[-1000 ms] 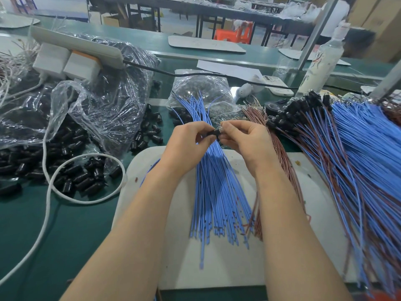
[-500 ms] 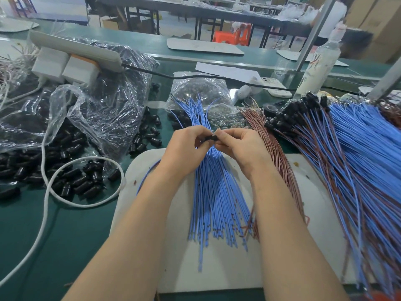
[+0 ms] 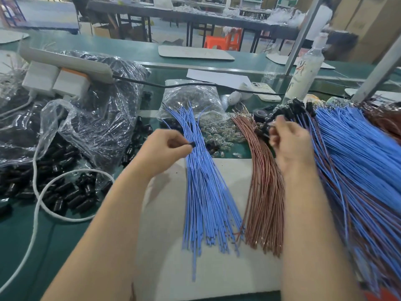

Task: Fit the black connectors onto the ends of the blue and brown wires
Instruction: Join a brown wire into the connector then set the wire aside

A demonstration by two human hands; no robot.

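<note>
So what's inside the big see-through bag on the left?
Black connectors show through the clear plastic bag, more spill out in front. A white power strip lies on top, hiding what's beneath it.

On the mat (image 3: 165,246), side by side: left wire bundle (image 3: 201,181) and, to its right, middle wire bundle (image 3: 265,192). Right of both, over the mat's edge, a heap of fitted wires (image 3: 358,170). Left of the mat, loose connectors (image 3: 65,192) on the table (image 3: 60,246); behind them a big bag (image 3: 97,118), with a power strip (image 3: 65,61) on top. Behind the left wire bundle, a small bag (image 3: 191,96). Farther back right, a bottle (image 3: 303,77). Over the left wire bundle, left hand (image 3: 165,148) pinching a connector (image 3: 192,145). At the heap's far end, right hand (image 3: 288,144), perhaps touching it.
</note>
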